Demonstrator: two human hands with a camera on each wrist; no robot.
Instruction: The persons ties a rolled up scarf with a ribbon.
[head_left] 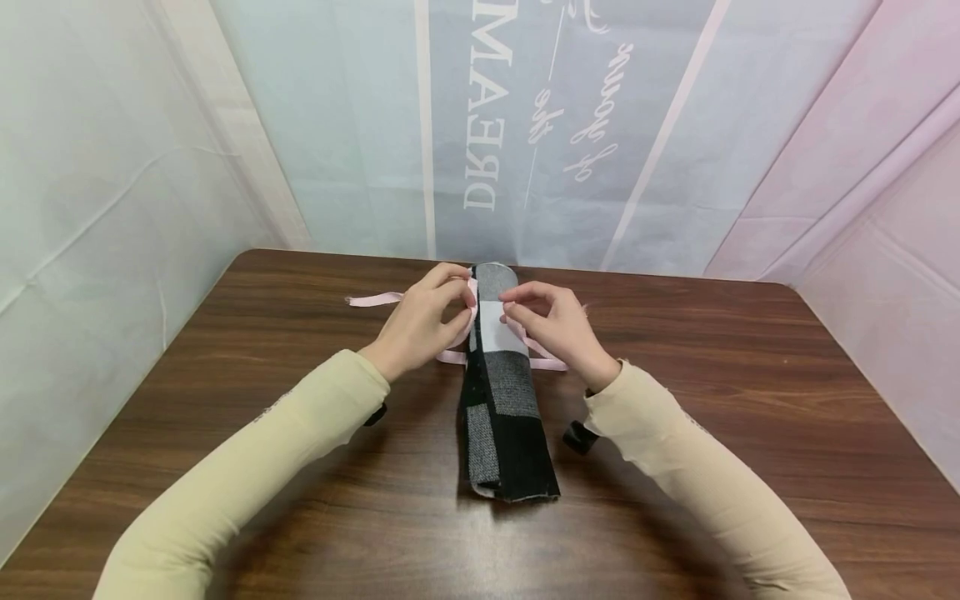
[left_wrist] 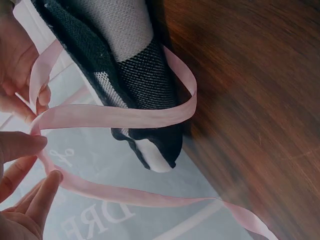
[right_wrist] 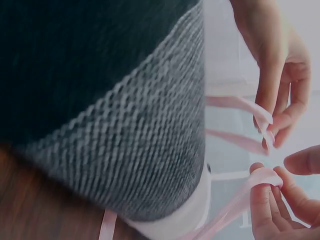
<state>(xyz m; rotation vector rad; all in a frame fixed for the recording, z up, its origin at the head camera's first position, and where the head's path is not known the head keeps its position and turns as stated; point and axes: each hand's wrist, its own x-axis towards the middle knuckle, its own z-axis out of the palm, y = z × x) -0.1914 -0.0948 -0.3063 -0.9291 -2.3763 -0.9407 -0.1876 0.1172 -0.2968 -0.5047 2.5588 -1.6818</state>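
A rolled cloth (head_left: pixel 517 383) with black, grey and white checks lies lengthwise on the table, partly overlapping along its left side. Around its far part runs a pink ribbon (left_wrist: pixel 120 116), still loose, with a slack loop standing off the roll in the left wrist view. My left hand (head_left: pixel 423 321), just left of the roll, pinches the ribbon between fingertips. Above the roll's right side, my right hand (head_left: pixel 558 329) holds another stretch of ribbon (right_wrist: pixel 265 176) at its fingertips. One ribbon tail (head_left: pixel 375 300) trails onto the table at the left.
The brown wooden table (head_left: pixel 262 500) reaches back to a pale blue-grey cloth backdrop (head_left: pixel 360 125) with white lettering. Light fabric walls stand at both sides. Dark wrist-worn devices (head_left: pixel 579 437) show beneath the sleeves.
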